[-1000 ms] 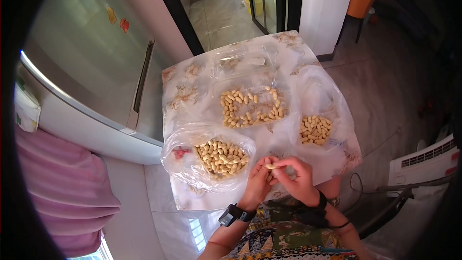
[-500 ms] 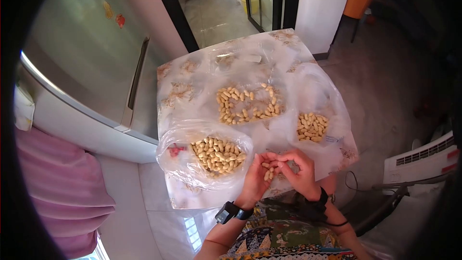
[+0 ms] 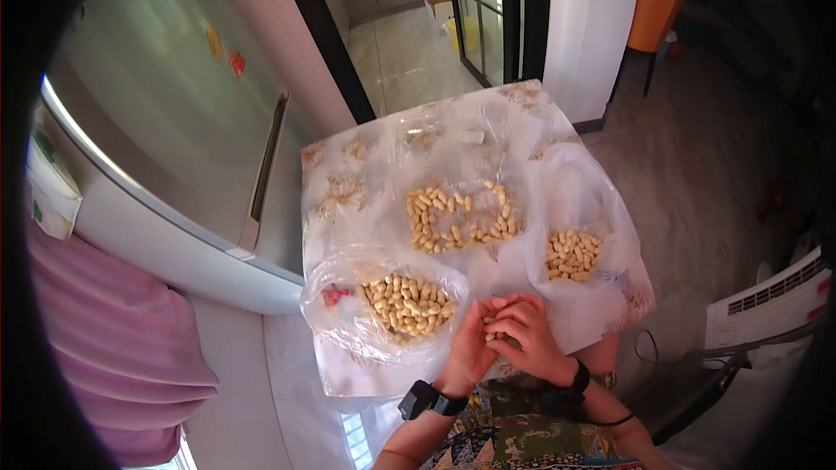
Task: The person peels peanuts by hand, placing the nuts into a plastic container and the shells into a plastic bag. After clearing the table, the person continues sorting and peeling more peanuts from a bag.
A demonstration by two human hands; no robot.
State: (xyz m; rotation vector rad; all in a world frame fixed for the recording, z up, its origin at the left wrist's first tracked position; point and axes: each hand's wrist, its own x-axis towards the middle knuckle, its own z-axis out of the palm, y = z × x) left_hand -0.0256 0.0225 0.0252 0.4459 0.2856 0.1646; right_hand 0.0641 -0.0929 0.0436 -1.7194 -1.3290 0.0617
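My left hand (image 3: pixel 468 352) is cupped round a few unshelled peanuts (image 3: pixel 491 332) near the front edge of the table. Over them curl the fingers of my right hand (image 3: pixel 533 344), pressed against the nuts and partly hiding them. Just left of my hands lies a clear plastic bag (image 3: pixel 324 320) with a heap of peanuts (image 3: pixel 407 303) in it. Beyond them a clear plastic tray (image 3: pixel 475 250) holds peanuts laid along its sides. To the right, another clear bag (image 3: pixel 570 183) contains a smaller pile of peanuts (image 3: pixel 572 256).
A flowered cloth covers the table (image 3: pixel 340 200). The fridge (image 3: pixel 187 122) stands close on the left, with pink fabric (image 3: pixel 117 339) below it. A white appliance with a dark grille (image 3: pixel 771 296) is at the right. An orange chair (image 3: pixel 656 13) stands farther back.
My right hand has moved in against my left, its fingers now closing over the peanuts that lay visible in the left palm. The camera view has tilted up slightly.
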